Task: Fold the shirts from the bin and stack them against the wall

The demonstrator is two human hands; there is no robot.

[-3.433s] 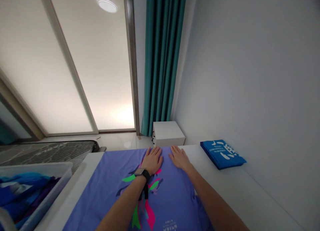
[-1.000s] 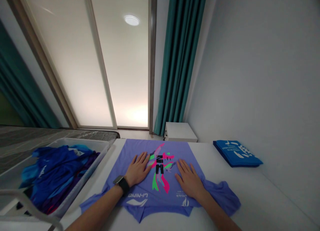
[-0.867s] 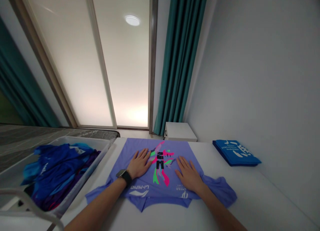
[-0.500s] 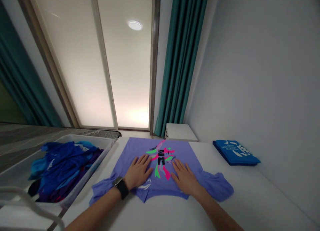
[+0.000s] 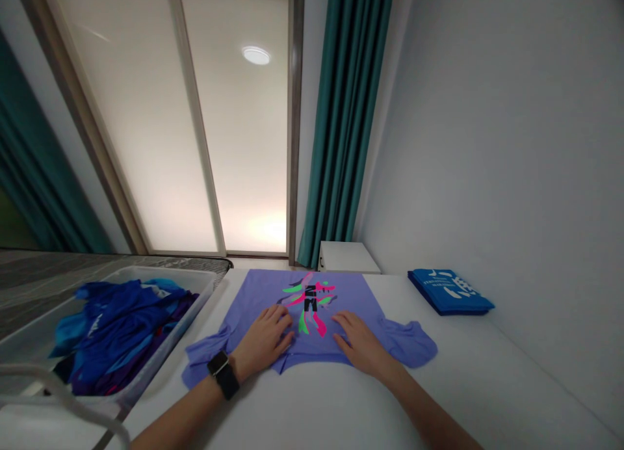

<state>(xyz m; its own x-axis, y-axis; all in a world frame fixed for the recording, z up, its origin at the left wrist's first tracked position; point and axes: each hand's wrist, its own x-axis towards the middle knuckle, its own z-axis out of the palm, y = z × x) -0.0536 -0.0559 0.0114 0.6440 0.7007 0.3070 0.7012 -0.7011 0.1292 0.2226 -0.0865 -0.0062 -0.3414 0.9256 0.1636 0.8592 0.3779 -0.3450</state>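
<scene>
A purple T-shirt [image 5: 253, 307] with a pink, green and black print lies spread on the white table [image 5: 322, 411], its neckline toward me and its sleeves out to both sides. My left hand [image 5: 266, 336], with a black watch at the wrist, rests on the shirt left of the print, fingers slightly bent and holding nothing. On the right of the print, my right hand [image 5: 361, 339] touches the fabric with its fingers apart and a little curled. Cloth under both palms is hidden.
A clear plastic bin [image 5: 195, 274] of crumpled blue and purple clothes [image 5: 117, 333] stands at the left. A folded blue shirt [image 5: 448, 292] lies at the right by the wall. Beyond the table is a small white cabinet [image 5: 348, 258]. A pale curved tube [image 5: 58, 391] crosses the lower left.
Both hands have slid a little toward me over the shirt, off the print's edges, and their fingers are more bent. The view has shifted slightly. The shirt stays spread out.
</scene>
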